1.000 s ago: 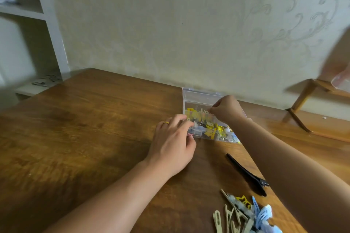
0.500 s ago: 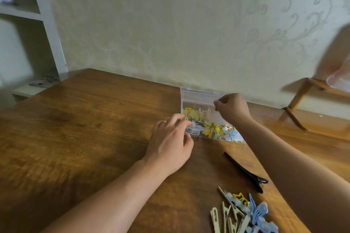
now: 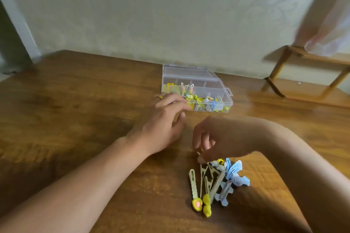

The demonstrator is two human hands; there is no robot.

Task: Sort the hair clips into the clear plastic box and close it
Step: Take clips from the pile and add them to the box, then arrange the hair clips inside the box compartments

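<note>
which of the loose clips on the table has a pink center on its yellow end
The leftmost clip in the pile: its round yellow end has a pink spot. The yellow-tipped clip beside it shows no pink.

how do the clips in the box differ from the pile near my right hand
The clips in the clear plastic box sit sorted behind dividers; the loose pile lies tangled on the bare table. The box clips lie far, by the left hand; the pile lies near, at the right hand fingertips. Both mix yellow and blue pieces.
</note>
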